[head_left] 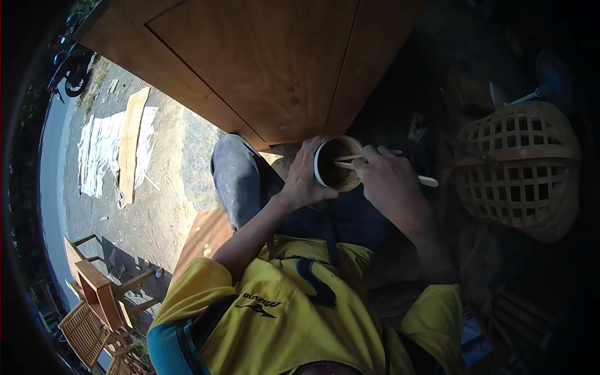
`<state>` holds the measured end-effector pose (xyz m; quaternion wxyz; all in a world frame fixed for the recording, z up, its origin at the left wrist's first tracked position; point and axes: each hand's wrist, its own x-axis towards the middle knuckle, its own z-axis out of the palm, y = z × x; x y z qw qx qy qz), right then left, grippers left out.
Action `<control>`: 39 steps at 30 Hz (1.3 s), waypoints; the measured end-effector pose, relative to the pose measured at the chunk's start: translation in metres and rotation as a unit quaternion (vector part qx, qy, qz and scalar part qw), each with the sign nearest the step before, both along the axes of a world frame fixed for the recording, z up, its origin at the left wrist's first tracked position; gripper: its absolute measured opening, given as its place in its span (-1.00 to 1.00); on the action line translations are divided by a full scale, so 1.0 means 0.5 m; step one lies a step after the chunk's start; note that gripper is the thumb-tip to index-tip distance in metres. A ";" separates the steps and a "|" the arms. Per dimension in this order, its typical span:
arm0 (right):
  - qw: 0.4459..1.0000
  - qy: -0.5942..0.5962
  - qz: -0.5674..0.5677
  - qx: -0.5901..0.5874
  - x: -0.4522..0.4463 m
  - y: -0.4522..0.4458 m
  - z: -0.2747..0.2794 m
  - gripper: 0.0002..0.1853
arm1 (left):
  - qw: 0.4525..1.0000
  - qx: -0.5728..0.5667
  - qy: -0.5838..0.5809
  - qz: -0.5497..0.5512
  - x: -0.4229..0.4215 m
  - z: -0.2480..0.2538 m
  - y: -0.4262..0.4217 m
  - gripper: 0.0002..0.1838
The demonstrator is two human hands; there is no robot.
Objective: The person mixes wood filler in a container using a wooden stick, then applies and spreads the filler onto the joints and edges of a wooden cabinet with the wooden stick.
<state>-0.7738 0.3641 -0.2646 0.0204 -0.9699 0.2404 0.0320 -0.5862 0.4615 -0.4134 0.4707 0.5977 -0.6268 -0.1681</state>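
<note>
My left hand (301, 181) is wrapped round the side of a white-rimmed tub (317, 167), holding it above my lap. A brown substance (337, 178) coats the inside of the tub. Two thin pale sticks (428, 181) are pinched in my right hand (390, 184), which is at the tub's right side. Their inner ends reach into the tub, and their outer ends poke out past my fingers. Whether the sticks touch the brown substance is hard to tell. Just beyond the tub stands a large brown wooden panel (262, 62) with dark grooves.
An openwork woven basket (519, 162) lies in shadow on the right, near a fan-like object (553, 78). Outside to the left, a plank (131, 147) rests on white sheeting (97, 156). Wooden chairs (84, 331) stand at lower left, and a motorcycle (75, 81) is farther off.
</note>
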 end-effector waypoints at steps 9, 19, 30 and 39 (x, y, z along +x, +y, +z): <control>0.999 0.009 0.037 0.036 0.023 0.012 0.007 -0.83 | 0.999 -0.050 -0.011 0.009 0.014 -0.003 0.005 0.38; 0.999 0.041 0.036 -0.002 0.056 0.017 0.032 -0.81 | 0.996 -0.088 -0.002 0.019 0.040 -0.005 0.007 0.46; 0.975 -0.142 -0.014 0.169 0.020 -0.043 0.066 -0.82 | 0.995 -0.084 0.037 0.047 0.076 -0.002 0.014 0.39; 0.999 0.002 0.038 -0.018 0.091 0.018 0.020 -0.82 | 0.993 -0.112 0.000 0.038 0.086 -0.001 -0.001 0.39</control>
